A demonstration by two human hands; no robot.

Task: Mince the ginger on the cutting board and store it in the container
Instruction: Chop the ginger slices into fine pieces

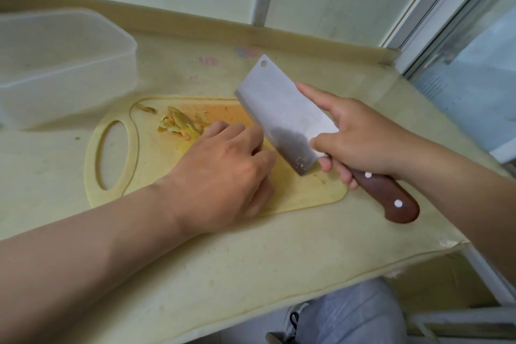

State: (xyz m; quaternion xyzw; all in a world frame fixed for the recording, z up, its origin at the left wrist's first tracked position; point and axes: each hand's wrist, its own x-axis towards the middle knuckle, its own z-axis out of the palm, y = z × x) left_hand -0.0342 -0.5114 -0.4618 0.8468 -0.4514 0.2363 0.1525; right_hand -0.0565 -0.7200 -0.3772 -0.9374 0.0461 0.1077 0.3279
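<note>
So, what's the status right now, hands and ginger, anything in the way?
Right hand grips cleaver, blade angled over cutting board. Left hand curled beside blade, anything under it hidden. Ginger slivers lie on board; container stands off it, far left.

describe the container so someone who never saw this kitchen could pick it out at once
Find the pale yellow counter and the cutting board lying on it. Past the board's oval handle hole, at the counter's far left, stands the container. It is the only translucent white plastic box, rectangular with rounded corners.
</note>
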